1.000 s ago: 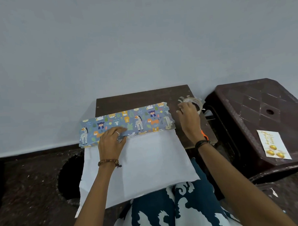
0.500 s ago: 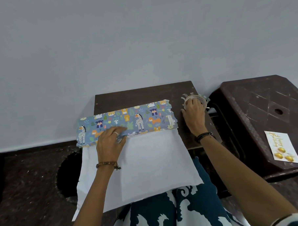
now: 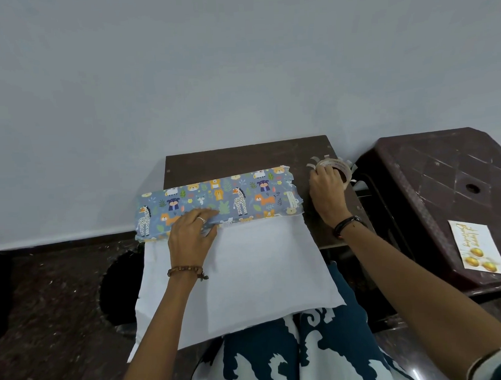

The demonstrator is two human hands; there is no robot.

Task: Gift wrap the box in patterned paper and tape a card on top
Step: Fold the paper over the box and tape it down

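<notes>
Since a second ago your right hand [image 3: 327, 190] has slid from beside the paper's edge out to the roll of clear tape [image 3: 336, 169] at about two o'clock on the small dark wooden tabletop [image 3: 242, 158], and its fingers now curl over the roll, which has short pre-torn strips sticking out around its rim. Whether you have pinched one strip free I cannot tell.

Your left hand [image 3: 192, 235] has stayed put, flat and spread, pressing the flap of blue animal-patterned wrapping paper [image 3: 218, 202] down where it folds over the long box at the centre of the tabletop. The box itself is hidden under that flap. The white underside of the sheet [image 3: 247, 276] runs toward six o'clock and drapes over your lap.

That reach suggests the first seam is ready to fix: keep the left palm firm so the fold doesn't spring open while you bring tape across. The white birthday card with gold balloons [image 3: 475, 247] waits at three o'clock on the brown plastic stool [image 3: 443, 167], well apart, untouched.
</notes>
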